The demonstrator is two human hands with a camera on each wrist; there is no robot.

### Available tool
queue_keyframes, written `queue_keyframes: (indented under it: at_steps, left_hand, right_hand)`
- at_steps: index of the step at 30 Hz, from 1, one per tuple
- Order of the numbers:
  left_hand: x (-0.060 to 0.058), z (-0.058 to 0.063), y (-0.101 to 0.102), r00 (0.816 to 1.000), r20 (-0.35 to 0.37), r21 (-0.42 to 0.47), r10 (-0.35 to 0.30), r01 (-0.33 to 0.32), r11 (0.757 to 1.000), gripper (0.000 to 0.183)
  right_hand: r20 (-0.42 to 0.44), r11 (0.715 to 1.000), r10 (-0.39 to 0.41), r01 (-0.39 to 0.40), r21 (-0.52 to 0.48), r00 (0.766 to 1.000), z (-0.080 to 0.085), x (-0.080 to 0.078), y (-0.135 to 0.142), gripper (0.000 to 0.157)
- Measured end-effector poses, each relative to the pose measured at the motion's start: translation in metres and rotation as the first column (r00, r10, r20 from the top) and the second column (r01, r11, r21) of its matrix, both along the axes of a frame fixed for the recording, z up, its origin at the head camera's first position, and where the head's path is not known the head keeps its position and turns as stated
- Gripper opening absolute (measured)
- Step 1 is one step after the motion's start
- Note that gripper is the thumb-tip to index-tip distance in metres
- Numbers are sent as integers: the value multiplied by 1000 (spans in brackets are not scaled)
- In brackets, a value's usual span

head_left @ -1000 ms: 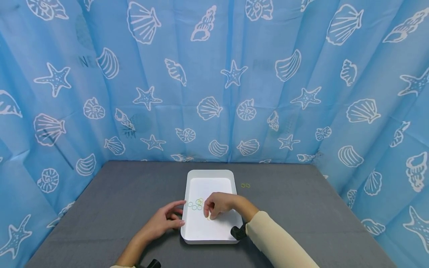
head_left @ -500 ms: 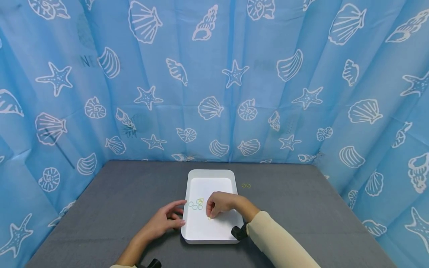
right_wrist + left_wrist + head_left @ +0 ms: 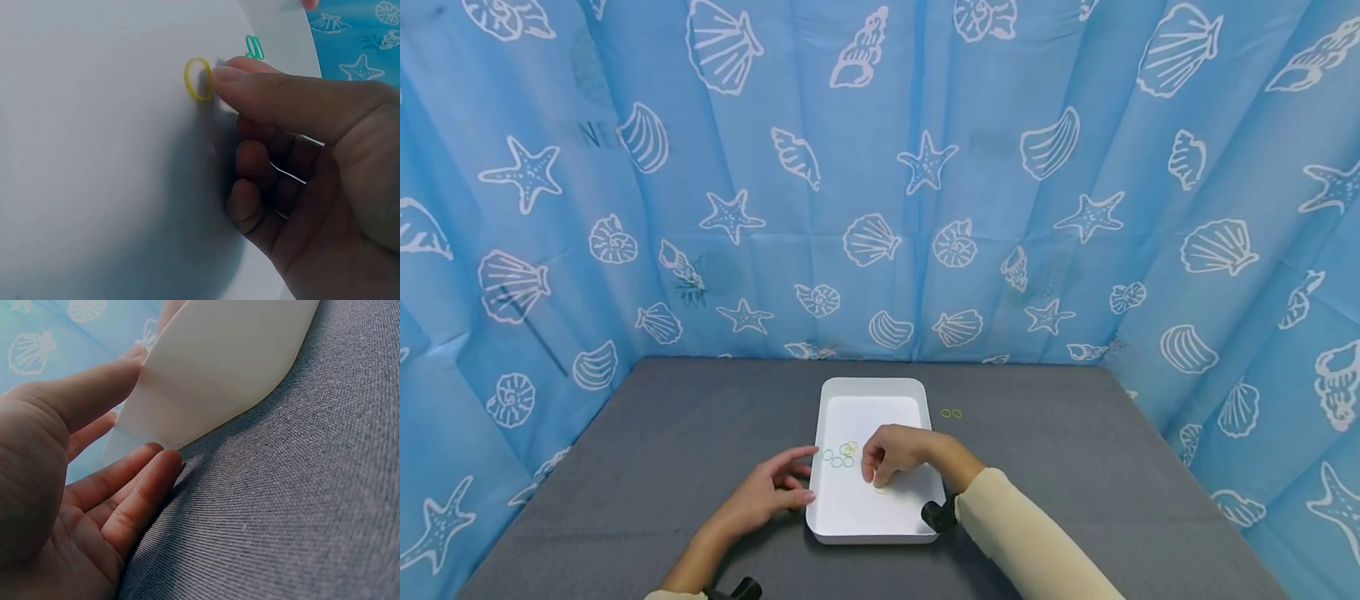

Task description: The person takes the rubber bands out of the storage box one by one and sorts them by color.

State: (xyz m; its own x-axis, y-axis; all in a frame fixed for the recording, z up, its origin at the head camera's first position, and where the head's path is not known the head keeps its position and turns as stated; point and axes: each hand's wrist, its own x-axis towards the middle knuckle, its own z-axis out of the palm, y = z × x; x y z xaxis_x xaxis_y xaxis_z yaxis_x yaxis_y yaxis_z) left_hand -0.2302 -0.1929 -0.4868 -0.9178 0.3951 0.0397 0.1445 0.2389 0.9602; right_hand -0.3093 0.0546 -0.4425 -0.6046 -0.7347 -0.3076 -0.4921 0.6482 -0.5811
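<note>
A white tray [image 3: 871, 387] lies on the grey table, with several green and yellow rubber bands [image 3: 841, 454] grouped in its left half. My right hand [image 3: 891, 457] hovers low over the tray with curled fingers. In the right wrist view its thumb tip [image 3: 228, 74] meets the edge of a yellow rubber band [image 3: 198, 79] on the tray floor, with a green band [image 3: 254, 47] beyond. That yellow band [image 3: 880, 489] shows just under the fingers. My left hand [image 3: 775, 487] rests on the table, straight fingers [image 3: 134, 487] against the tray's left wall [image 3: 212, 369].
Two more small bands [image 3: 951, 413] lie on the table [image 3: 1075, 450] just right of the tray's far end. Blue curtains [image 3: 925, 208] printed with shells close in the table at the back and both sides. A black wrist mount [image 3: 936, 517] sits by the tray's near right corner.
My right hand has shifted slightly right over the tray, and the yellow band under its fingers has moved right with it. The left hand has stayed put.
</note>
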Motion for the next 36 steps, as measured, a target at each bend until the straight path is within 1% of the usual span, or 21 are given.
queue_keyframes:
  at_steps: [6, 13, 16, 23, 30, 36]
  left_hand:
    - [0, -2, 0, 1000, 6, -14, 8, -8, 1000, 60]
    - [0, -4, 0, 1000, 0, -29, 11, -10, 1000, 60]
    - [0, -3, 0, 1000, -1, -21, 10, -10, 1000, 60]
    - [0, -4, -1, 1000, -1, -5, 8, -8, 1000, 59]
    - [0, -1, -1, 1000, -10, 10, -14, 14, 1000, 60]
    - [0, -2, -2, 1000, -11, 0, -6, 7, 1000, 60]
  right_hand:
    - [1, 999, -21, 21, 35, 1000, 0, 2, -1, 14]
    - [-22, 996, -39, 40, 83, 999, 1, 5, -3, 12]
    - [-23, 997, -26, 27, 78, 999, 1, 5, -2, 13]
    - [5, 999, 5, -5, 34, 1000, 2, 5, -1, 15]
    - [9, 999, 0, -1, 49, 1000, 2, 7, -1, 13]
    - [-9, 997, -1, 2, 75, 1000, 3, 7, -1, 12]
